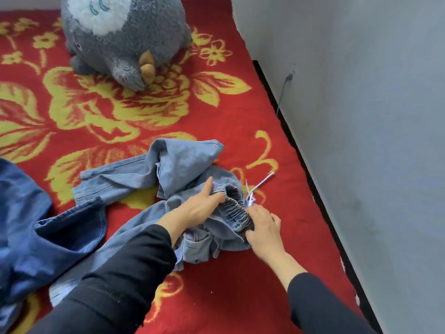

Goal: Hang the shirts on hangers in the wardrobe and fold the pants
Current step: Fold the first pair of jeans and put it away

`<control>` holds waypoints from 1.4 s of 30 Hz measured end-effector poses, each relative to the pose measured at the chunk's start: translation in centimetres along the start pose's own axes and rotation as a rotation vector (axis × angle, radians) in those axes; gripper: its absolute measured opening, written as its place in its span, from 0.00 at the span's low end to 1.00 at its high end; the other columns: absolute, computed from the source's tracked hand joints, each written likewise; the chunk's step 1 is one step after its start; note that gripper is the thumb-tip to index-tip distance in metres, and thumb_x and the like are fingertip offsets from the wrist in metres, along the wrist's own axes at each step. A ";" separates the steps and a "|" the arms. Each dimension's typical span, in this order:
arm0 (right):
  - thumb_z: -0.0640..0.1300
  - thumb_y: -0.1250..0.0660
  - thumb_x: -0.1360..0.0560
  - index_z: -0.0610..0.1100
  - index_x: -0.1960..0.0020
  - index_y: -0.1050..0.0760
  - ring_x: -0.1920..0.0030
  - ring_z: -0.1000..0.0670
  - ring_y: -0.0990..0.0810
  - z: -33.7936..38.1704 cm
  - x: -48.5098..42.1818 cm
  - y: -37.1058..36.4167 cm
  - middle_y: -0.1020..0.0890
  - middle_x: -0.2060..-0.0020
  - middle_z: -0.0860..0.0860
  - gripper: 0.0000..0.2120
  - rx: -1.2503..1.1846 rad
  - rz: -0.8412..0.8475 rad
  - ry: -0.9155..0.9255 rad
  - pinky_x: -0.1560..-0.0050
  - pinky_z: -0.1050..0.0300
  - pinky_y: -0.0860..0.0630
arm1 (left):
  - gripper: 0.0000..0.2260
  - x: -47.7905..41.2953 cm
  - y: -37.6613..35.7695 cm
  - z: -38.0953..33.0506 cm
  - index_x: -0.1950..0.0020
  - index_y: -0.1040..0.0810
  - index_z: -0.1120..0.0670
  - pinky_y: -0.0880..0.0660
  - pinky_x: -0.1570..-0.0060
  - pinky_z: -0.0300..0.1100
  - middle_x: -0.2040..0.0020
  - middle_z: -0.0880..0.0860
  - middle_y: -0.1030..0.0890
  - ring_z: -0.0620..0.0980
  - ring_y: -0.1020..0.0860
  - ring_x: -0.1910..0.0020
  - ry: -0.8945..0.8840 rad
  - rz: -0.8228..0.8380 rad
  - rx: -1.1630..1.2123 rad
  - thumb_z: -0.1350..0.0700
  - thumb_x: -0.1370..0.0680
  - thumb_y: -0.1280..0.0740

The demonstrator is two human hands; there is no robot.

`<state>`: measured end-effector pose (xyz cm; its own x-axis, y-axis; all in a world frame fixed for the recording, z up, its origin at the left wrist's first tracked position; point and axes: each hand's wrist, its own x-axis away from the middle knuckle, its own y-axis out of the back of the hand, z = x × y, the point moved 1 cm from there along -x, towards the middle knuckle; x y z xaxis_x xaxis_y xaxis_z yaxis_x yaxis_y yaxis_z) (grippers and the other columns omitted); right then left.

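Light blue denim pants (pixel 173 165) lie crumpled on the red bedspread, legs trailing left and toward me. Their elastic waistband (pixel 234 208) with a white drawstring (pixel 255 189) sits bunched at the right. My left hand (pixel 202 203) grips the waistband's far end, fingers curled into the gathered fabric. My right hand (pixel 263 227) grips the near end of the same waistband. A darker blue denim garment (pixel 36 227) lies spread at the left edge, partly out of view.
A large grey plush toy (pixel 120 37) sits at the far end of the bed. The red and yellow floral bedspread (pixel 108 112) covers the bed. A grey wall (pixel 361 116) runs along the bed's right edge.
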<state>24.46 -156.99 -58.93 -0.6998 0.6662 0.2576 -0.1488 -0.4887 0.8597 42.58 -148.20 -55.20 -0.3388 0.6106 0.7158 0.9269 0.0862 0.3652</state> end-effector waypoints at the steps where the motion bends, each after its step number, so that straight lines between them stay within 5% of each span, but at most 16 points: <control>1: 0.36 0.33 0.37 0.50 0.45 0.25 0.41 0.50 0.26 0.8 0.9 0.1 0.24 0.50 0.54 0.22 0.019 -0.051 0.103 0.39 0.52 0.41 | 0.42 0.1 0.2 -0.2 0.22 0.54 0.41 0.33 0.45 0.49 0.37 0.51 0.25 0.55 0.27 0.40 0.044 -0.003 0.019 0.31 0.32 0.41; 3: 0.37 0.32 0.41 0.49 0.49 0.24 0.53 0.48 0.22 2.2 2.7 0.4 0.23 0.60 0.54 0.21 0.021 -0.120 0.270 0.45 0.55 0.39 | 0.40 0.9 0.3 -0.2 0.24 0.43 0.48 0.32 0.46 0.46 0.34 0.52 0.26 0.56 0.27 0.37 0.092 -0.106 -0.096 0.32 0.30 0.37; 5: 0.40 0.31 0.41 0.49 0.49 0.24 0.59 0.48 0.21 3.0 4.1 0.7 0.23 0.63 0.55 0.20 0.048 -0.116 0.403 0.50 0.56 0.39 | 0.23 1.9 0.6 0.2 0.32 0.31 0.52 0.30 0.51 0.44 0.41 0.55 0.21 0.57 0.24 0.42 0.073 -0.221 -0.275 0.48 0.26 0.34; 8: 0.47 0.30 0.32 0.51 0.38 0.29 0.51 0.49 0.22 2.6 5.3 1.5 0.21 0.54 0.55 0.24 0.058 0.022 0.333 0.49 0.57 0.39 | 0.12 4.8 2.8 0.5 0.48 0.21 0.52 0.30 0.61 0.43 0.54 0.54 0.18 0.56 0.22 0.52 -0.024 -0.268 -0.255 0.62 0.28 0.39; 12: 0.54 0.32 0.31 0.57 0.30 0.38 0.43 0.50 0.27 3.8 4.9 3.7 0.23 0.44 0.56 0.31 0.001 0.148 0.155 0.48 0.54 0.41 | 0.14 11.3 6.7 -2.0 0.58 0.20 0.49 0.33 0.75 0.33 0.72 0.46 0.22 0.43 0.27 0.74 -0.193 -0.208 0.108 0.64 0.27 0.42; 16: 0.53 0.35 0.29 0.59 0.41 0.26 0.41 0.52 0.31 7.8 3.9 6.9 0.24 0.48 0.58 0.16 0.067 0.087 0.088 0.53 0.53 0.43 | 0.10 17.7 10.3 -5.8 0.56 0.19 0.54 0.20 0.59 0.41 0.63 0.54 0.16 0.49 0.17 0.62 -0.354 -0.248 0.283 0.64 0.26 0.39; 18: 0.55 0.36 0.28 0.55 0.50 0.25 0.44 0.49 0.30 9.7 3.9 8.6 0.25 0.53 0.57 0.08 -0.004 0.048 -0.034 0.53 0.52 0.39 | 0.10 20.6 12.5 -7.1 0.58 0.18 0.49 0.22 0.61 0.40 0.64 0.50 0.16 0.45 0.19 0.64 -0.385 -0.346 0.370 0.62 0.25 0.37; 22: 0.48 0.40 0.23 0.51 0.60 0.37 0.59 0.47 0.26 15.0 5.0 12.9 0.25 0.65 0.53 0.09 -0.374 0.089 -0.029 0.61 0.51 0.32 | 0.08 25.8 16.7 -9.2 0.60 0.19 0.44 0.27 0.64 0.39 0.66 0.44 0.18 0.40 0.22 0.67 -0.391 -0.516 0.420 0.54 0.24 0.34; 28: 0.48 0.38 0.27 0.48 0.55 0.38 0.61 0.42 0.24 22.2 5.7 22.1 0.22 0.61 0.46 0.09 -0.141 -0.014 0.144 0.66 0.51 0.34 | 0.08 32.5 23.6 -10.9 0.59 0.20 0.47 0.30 0.67 0.41 0.65 0.45 0.21 0.46 0.24 0.64 -0.335 -0.919 0.401 0.46 0.27 0.36; 33: 0.38 0.38 0.28 0.45 0.50 0.35 0.47 0.40 0.22 26.9 5.6 28.4 0.22 0.50 0.44 0.08 0.191 -0.268 0.329 0.59 0.52 0.30 | 0.08 36.3 27.5 -11.6 0.60 0.22 0.52 0.23 0.67 0.43 0.58 0.52 0.22 0.53 0.23 0.53 -0.338 -0.984 0.680 0.48 0.28 0.35; 36: 0.38 0.40 0.27 0.43 0.44 0.31 0.42 0.42 0.25 29.1 5.6 31.2 0.24 0.45 0.45 0.11 0.363 -0.377 0.307 0.46 0.50 0.28 | 0.08 38.8 29.4 -11.8 0.63 0.24 0.52 0.23 0.69 0.42 0.60 0.53 0.25 0.55 0.23 0.55 -0.373 -1.008 0.764 0.49 0.29 0.34; 39: 0.38 0.42 0.26 0.43 0.42 0.28 0.40 0.41 0.28 30.8 5.5 33.7 0.25 0.43 0.45 0.13 0.461 -0.476 0.226 0.44 0.49 0.29 | 0.06 40.9 31.0 -11.8 0.61 0.24 0.53 0.23 0.69 0.43 0.58 0.55 0.24 0.56 0.23 0.55 -0.423 -1.033 0.793 0.52 0.27 0.34; 42: 0.42 0.42 0.26 0.45 0.44 0.26 0.41 0.38 0.26 32.1 5.5 36.8 0.24 0.43 0.43 0.13 0.212 -0.499 0.084 0.45 0.48 0.28 | 0.05 42.8 32.4 -11.8 0.56 0.26 0.53 0.21 0.68 0.45 0.54 0.56 0.23 0.56 0.22 0.52 -0.435 -1.079 0.758 0.52 0.24 0.35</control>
<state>37.57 -153.18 -11.70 -0.6354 0.7363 -0.2326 -0.3387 0.0049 0.9409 56.21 -128.53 -5.74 -0.9885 0.1513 -0.0026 0.1502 0.9831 0.1044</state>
